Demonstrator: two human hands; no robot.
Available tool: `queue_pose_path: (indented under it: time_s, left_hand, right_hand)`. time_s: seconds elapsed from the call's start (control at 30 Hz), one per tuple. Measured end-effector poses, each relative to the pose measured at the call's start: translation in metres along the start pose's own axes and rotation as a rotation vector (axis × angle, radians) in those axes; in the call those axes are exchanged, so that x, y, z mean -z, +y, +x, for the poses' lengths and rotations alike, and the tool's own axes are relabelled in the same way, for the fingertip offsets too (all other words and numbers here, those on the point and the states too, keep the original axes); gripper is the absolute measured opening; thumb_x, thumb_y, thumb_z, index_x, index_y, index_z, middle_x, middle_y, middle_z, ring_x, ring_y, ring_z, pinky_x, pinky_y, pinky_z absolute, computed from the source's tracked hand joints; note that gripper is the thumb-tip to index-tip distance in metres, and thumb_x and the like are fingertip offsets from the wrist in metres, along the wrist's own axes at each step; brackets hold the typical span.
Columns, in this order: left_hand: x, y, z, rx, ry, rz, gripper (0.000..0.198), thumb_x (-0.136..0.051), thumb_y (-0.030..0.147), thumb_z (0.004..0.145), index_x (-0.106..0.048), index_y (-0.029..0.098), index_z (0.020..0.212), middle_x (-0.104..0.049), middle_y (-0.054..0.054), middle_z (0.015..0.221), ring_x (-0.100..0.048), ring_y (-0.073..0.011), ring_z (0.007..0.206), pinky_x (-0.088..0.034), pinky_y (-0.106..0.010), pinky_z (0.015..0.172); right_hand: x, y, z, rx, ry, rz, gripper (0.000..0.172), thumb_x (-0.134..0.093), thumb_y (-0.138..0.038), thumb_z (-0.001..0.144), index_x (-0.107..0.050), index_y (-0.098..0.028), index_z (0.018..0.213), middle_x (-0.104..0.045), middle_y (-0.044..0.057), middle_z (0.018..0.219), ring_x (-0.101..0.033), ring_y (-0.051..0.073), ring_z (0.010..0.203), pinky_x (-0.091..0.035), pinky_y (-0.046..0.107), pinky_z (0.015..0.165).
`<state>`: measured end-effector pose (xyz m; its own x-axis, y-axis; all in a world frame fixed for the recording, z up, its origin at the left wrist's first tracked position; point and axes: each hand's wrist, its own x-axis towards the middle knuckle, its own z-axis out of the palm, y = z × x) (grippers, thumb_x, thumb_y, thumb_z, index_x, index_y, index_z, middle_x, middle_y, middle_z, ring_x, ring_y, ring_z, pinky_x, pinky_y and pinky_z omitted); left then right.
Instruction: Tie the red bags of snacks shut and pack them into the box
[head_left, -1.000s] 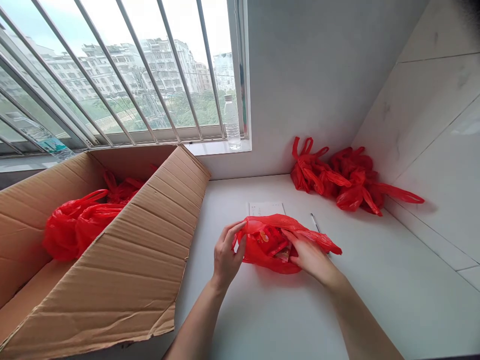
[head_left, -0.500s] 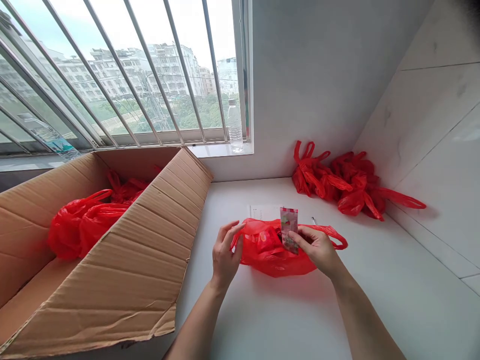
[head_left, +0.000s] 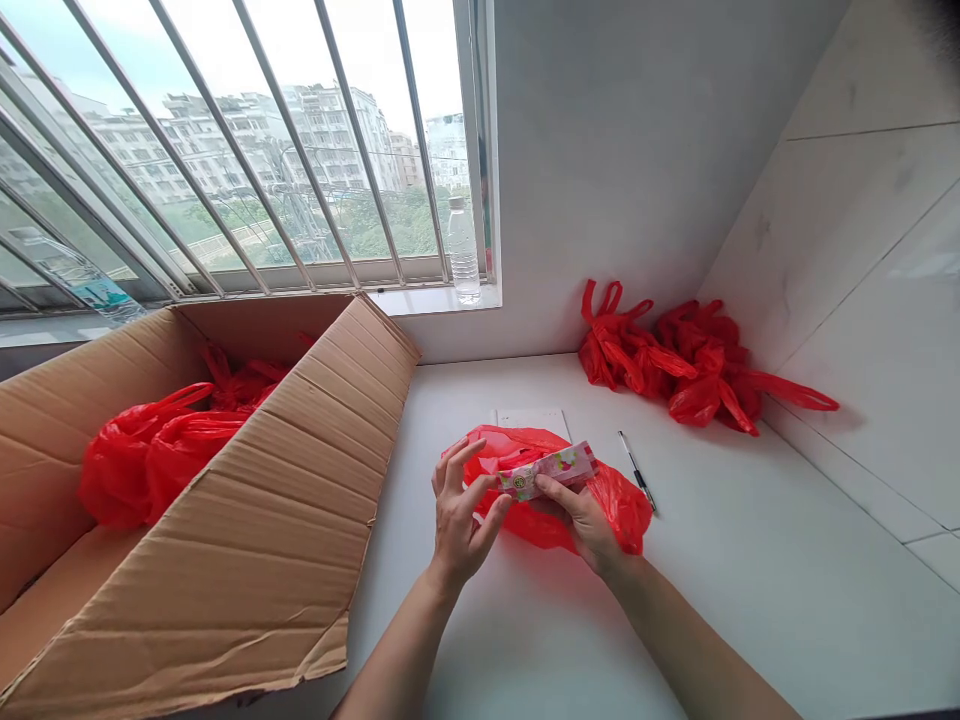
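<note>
My right hand (head_left: 581, 520) is closed on a long pink packet (head_left: 559, 467) with green and white print, thumb across its front. The packet lies sideways above a red plastic bag (head_left: 540, 533), whose mouth faces up on the white tabletop. At the bag's left side is my left hand (head_left: 463, 510), its fingers apart and nothing seen in them. Its fingertips are close to the packet's left end; whether they touch it I cannot tell. The packet and my hands hide most of what is in the bag.
On the left stands an open cardboard box (head_left: 247, 530) with tied red bags (head_left: 161, 455) inside. More red bags (head_left: 705, 365) lie against the back wall. Behind the work are a pen (head_left: 636, 470) and a white paper (head_left: 529, 418). A water bottle (head_left: 464, 255) stands on the sill.
My right hand has turned the packet from upright to sideways and moved it left and nearer my left hand. The bag's right handle has dropped, and the pen now shows fully.
</note>
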<state>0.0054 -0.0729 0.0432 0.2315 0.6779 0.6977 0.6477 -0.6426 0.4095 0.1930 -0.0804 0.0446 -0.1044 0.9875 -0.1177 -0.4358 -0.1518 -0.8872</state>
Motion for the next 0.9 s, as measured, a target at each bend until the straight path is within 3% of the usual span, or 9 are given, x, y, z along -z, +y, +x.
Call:
queue_pose_path:
  time_s: [0.2,0.33,0.47,0.67,0.8,0.9]
  left_hand:
    - [-0.001,-0.003,0.001,0.135,0.017,-0.071,0.021,-0.055,0.029,0.096,-0.066,0.023,0.081,-0.054,-0.007,0.138,-0.039,-0.0305,0.138,-0.036,-0.055,0.112]
    - [0.002,-0.005,0.003,0.131,-0.015,-0.107,0.027,-0.054,0.029,0.097,-0.065,0.022,0.074,-0.055,-0.006,0.138,-0.039,-0.0299,0.138,-0.037,-0.053,0.112]
    - [0.003,-0.007,0.003,0.140,-0.026,-0.125,0.028,-0.053,0.029,0.097,-0.064,0.022,0.073,-0.054,-0.006,0.138,-0.039,-0.0293,0.138,-0.037,-0.053,0.112]
    - [0.002,-0.012,0.003,0.233,0.066,-0.165,0.029,-0.058,0.032,0.096,-0.058,0.020,0.069,-0.058,-0.007,0.131,-0.048,-0.0268,0.129,-0.046,-0.046,0.104]
    - [0.002,-0.012,0.002,0.160,0.034,-0.105,0.029,-0.064,0.031,0.093,-0.057,0.020,0.067,-0.059,-0.006,0.130,-0.048,-0.0273,0.127,-0.044,-0.046,0.104]
    - [0.001,-0.010,0.002,0.129,0.025,-0.065,0.029,-0.064,0.030,0.093,-0.057,0.020,0.066,-0.060,-0.005,0.128,-0.049,-0.0269,0.124,-0.044,-0.045,0.102]
  right_hand:
    - [-0.008,-0.012,-0.011,0.018,-0.184,-0.053,0.034,-0.071,-0.050,0.083,-0.071,-0.027,0.107,-0.074,0.006,0.111,-0.069,0.030,0.108,-0.058,0.043,0.091]
    - [0.008,-0.013,-0.004,0.004,-0.077,-0.031,0.042,-0.064,-0.061,0.084,-0.070,-0.024,0.104,-0.074,0.007,0.106,-0.069,0.029,0.101,-0.058,0.042,0.086]
    - [0.029,-0.017,0.004,0.024,-0.006,-0.161,0.036,-0.066,-0.059,0.083,-0.072,-0.025,0.090,-0.073,0.004,0.101,-0.067,0.025,0.100,-0.055,0.038,0.089]
    - [0.032,-0.028,-0.001,-0.019,-0.208,-0.356,0.033,-0.072,-0.054,0.080,-0.066,-0.021,0.081,-0.067,0.000,0.076,-0.062,0.016,0.069,-0.052,0.029,0.066]
    - [0.016,-0.025,-0.008,-0.057,-0.276,-0.409,0.034,-0.073,-0.054,0.079,-0.068,-0.021,0.087,-0.064,-0.002,0.068,-0.054,0.011,0.053,-0.041,0.024,0.048]
    - [0.011,-0.019,-0.012,-0.075,-0.369,-0.412,0.031,-0.065,-0.052,0.086,-0.068,-0.021,0.089,-0.065,-0.002,0.067,-0.048,0.009,0.047,-0.034,0.022,0.044]
